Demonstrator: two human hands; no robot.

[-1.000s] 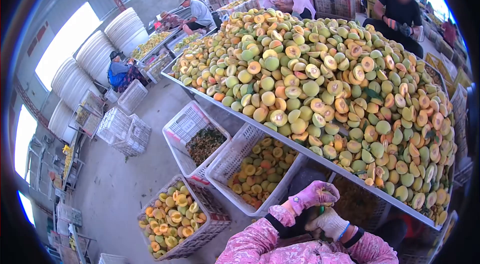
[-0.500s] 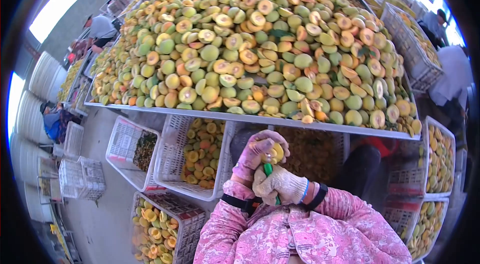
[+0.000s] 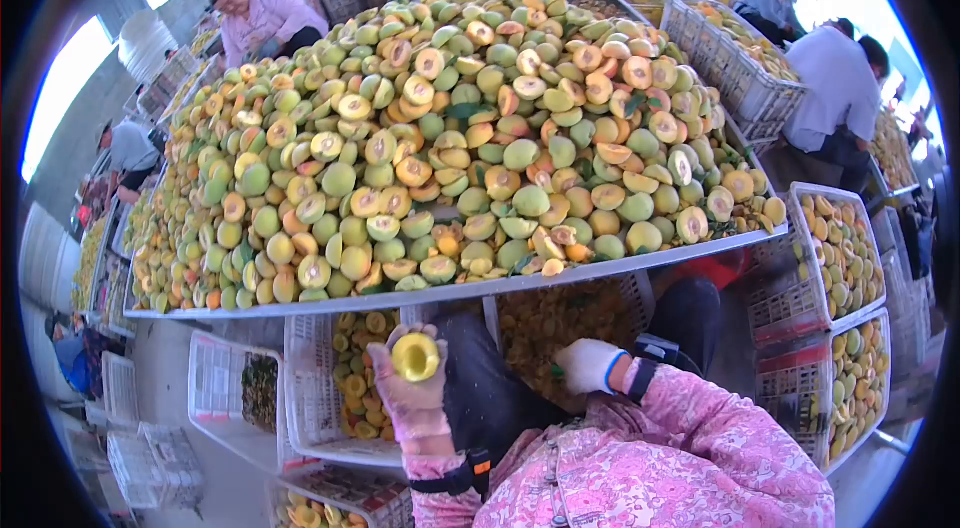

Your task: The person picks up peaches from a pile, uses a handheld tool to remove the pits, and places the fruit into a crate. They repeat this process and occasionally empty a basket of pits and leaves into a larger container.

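A pitted yellow peach half [image 3: 415,358], its round hollow facing up, rests in my left hand [image 3: 412,400], whose fingers curl around it above the crates. My right hand [image 3: 592,366], in a white knit glove, is closed lower right of it, over a crate of brown-yellow scraps [image 3: 570,323]. A bit of a green-handled tool [image 3: 557,370] shows at its fingers; the rest of the tool is hidden. Ahead, a great heap of halved green-yellow peaches [image 3: 400,168] covers a metal-edged table [image 3: 460,296].
A white crate [image 3: 300,388] of peach halves stands left of my legs, beside a crate with dark scraps [image 3: 215,378]. Stacked crates [image 3: 845,328] of peach halves are at my right. Several people sit around the heap, one in a pink shirt [image 3: 270,16].
My hands, together at the peach half before, are now apart. The left turned the hollow upward; the right moved right and down with the tool. The view shifted, showing more people behind the heap.
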